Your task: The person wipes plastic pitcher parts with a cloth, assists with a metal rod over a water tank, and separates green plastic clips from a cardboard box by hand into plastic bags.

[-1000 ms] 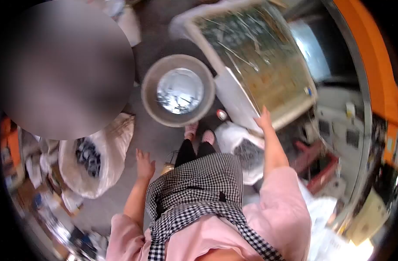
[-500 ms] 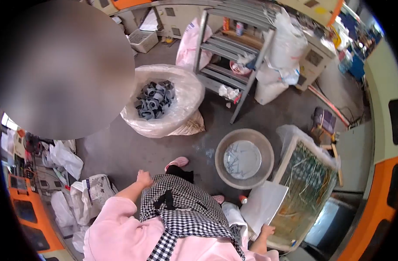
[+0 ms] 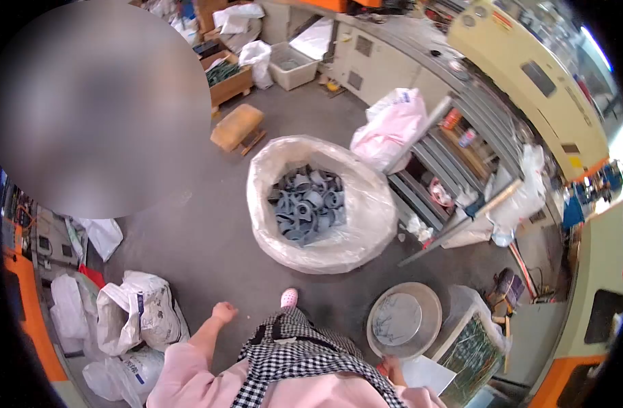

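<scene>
Beside the right hand [image 3: 394, 371], a basin [image 3: 431, 318] is set on the floor [image 3: 175, 231] (presumably stiff, fairly light, best gripped by its rim), while the left hand [image 3: 224, 312] is held apart; whether either's fingers are clenched or released cannot be told.

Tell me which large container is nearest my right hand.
The round basin, its rim ahead of your right hand. The rectangular tub sits farther right past the white sheet; the sack of grey parts stands farther forward.

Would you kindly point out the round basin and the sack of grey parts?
Round basin [image 3: 431, 315], head view: its right inner wall.
Sack of grey parts [image 3: 366, 216], head view: its right inner wall.
</scene>
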Motion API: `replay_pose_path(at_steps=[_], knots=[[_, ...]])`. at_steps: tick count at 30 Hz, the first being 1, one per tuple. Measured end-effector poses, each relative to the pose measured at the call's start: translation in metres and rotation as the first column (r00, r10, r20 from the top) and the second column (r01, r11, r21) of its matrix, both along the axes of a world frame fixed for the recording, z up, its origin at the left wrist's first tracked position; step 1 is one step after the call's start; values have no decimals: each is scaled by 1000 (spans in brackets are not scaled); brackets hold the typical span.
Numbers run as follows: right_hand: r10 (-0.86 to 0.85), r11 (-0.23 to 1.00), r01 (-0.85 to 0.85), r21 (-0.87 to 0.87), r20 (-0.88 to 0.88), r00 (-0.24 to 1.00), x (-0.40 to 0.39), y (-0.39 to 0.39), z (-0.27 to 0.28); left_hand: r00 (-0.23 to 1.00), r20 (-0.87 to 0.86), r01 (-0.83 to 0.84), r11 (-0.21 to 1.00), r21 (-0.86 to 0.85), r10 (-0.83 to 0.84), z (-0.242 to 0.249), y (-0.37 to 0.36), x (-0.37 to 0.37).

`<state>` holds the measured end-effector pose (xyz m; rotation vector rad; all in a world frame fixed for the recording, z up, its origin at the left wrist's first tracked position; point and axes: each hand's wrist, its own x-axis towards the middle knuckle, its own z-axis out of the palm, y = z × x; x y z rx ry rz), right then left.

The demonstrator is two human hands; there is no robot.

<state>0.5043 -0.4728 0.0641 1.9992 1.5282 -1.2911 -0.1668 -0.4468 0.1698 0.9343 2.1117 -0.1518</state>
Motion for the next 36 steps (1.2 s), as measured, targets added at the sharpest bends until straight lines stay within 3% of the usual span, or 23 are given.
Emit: replay_pose_path(at_steps=[1, 2, 3, 4, 5, 7, 11, 13, 14, 17, 19, 21, 23, 25, 27, 30, 33, 34, 36], knots=[[497, 864, -503, 13, 131, 858, -30, 43, -16, 980, 55, -196, 977, 88, 191, -2, 0, -25], [613, 775, -628, 68, 158, 774, -62, 86, -31, 972, 7, -236, 966, 105, 236, 27, 10, -36], [148, 971, -146, 190, 3, 989, -128, 137, 37, 966, -3, -256, 961, 101, 257, 28, 7, -56], [81, 872, 26, 489, -196, 977, -155, 169, 13, 947, -13, -315, 939, 137, 320, 26, 3, -76], [10, 862, 155, 483, -322, 947, -204, 215, 52, 924, -21, -374, 911, 176, 383, 27, 0, -90], [83, 881, 78, 467, -313, 946, -274, 288, 94, 888, 11, -453, 873, 183, 459, 27, -1, -113], [-1, 937, 176, 300, -504, 864, -369, 363, 65, 847, 90, -530, 820, 217, 523, 30, -2, -131], [261, 863, -78, 500, -308, 915, -404, 375, 74, 893, 77, -450, 870, 201, 444, 39, 4, -139], [332, 819, -112, 563, -305, 892, -417, 379, 70, 891, 86, -453, 878, 157, 445, 44, 12, -144], [371, 809, -179, 560, -250, 894, -458, 395, 81, 907, 100, -419, 901, 108, 410, 54, 41, -171], [353, 768, -102, 632, -285, 891, -484, 413, 72, 920, 145, -377, 923, 77, 364, 48, 61, -200], [323, 726, -8, 687, -331, 887, -524, 449, 65, 982, 60, -183, 979, 85, 179, 55, 86, -232], [331, 563, 96, 821, -330, 884, -552, 475, 65, 971, 124, -212, 976, 49, 204, 61, 101, -266], [299, 618, 25, 785, -264, 917, -601, 510, 99, 974, 74, -222, 966, 132, 213, 54, 125, -300], [376, 587, 60, 807, -338, 862, -650, 546, 110, 904, 85, -422, 843, 333, 419, 78, 155, -325], [464, 634, -90, 768, -286, 838, -732, 599, 130, 854, 91, -512, 792, 333, 513, 60, 157, -374], [426, 727, -63, 684, -377, 822, -815, 641, 135, 879, 40, -469, 844, 260, 476, 10, 132, -433], [449, 724, -135, 676, -313, 837, -841, 653, 128, 926, 45, -378, 923, 74, 375, -22, 112, -461], [447, 749, -199, 632, -261, 855, -887, 671, 112, 962, 77, -252, 961, -112, 261, -23, 131, -513]])
